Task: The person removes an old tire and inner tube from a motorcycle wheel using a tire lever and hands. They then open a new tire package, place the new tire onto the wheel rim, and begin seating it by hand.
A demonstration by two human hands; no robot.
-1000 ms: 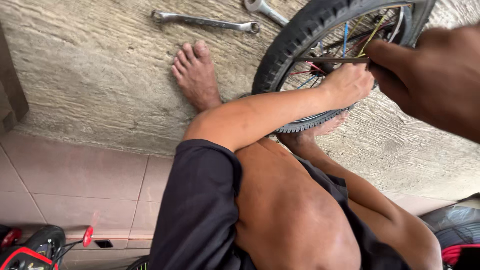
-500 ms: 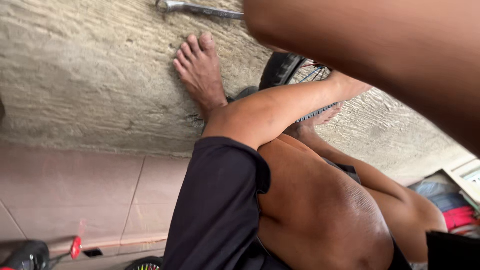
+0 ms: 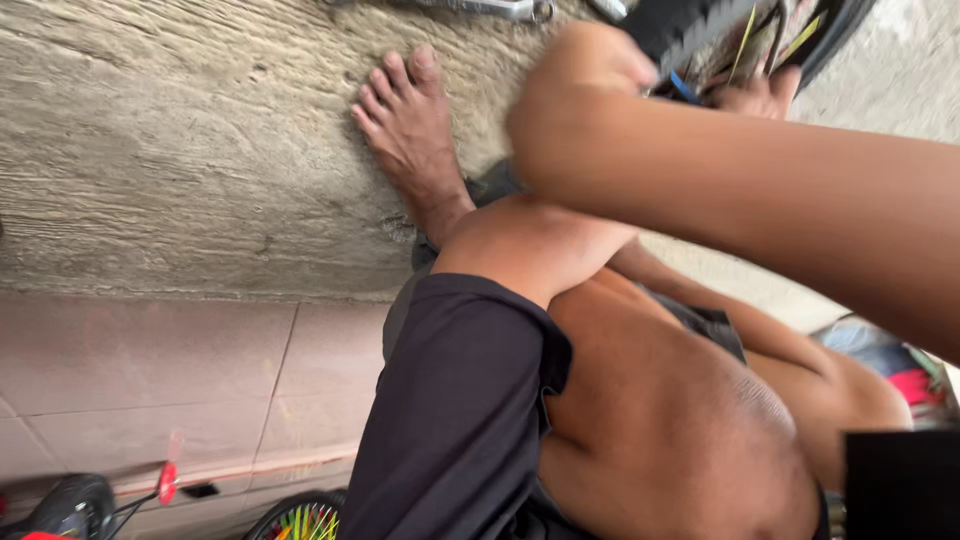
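A black bicycle wheel [image 3: 700, 30] with coloured spoke covers lies at the top, partly cut off by the frame edge. My right hand [image 3: 585, 70] reaches in on a forearm that crosses the frame from the right, and it curls in a fist around the tyre's near edge. My left hand [image 3: 762, 95] shows just beyond that forearm, fingers against the underside of the wheel. Most of my left arm is hidden behind the right one. Motion blur softens both hands.
My bare foot [image 3: 410, 120] rests on the rough concrete floor [image 3: 180, 150]. A metal wrench [image 3: 490, 8] lies at the top edge. Pink tiles [image 3: 150, 370] lie at lower left, with a small wheel with coloured spokes [image 3: 300, 520] and a red reflector [image 3: 167, 483].
My right arm swung across the view from the right and its hand now sits on the tyre's near edge. The view shifted, so the wheel is higher and more cut off.
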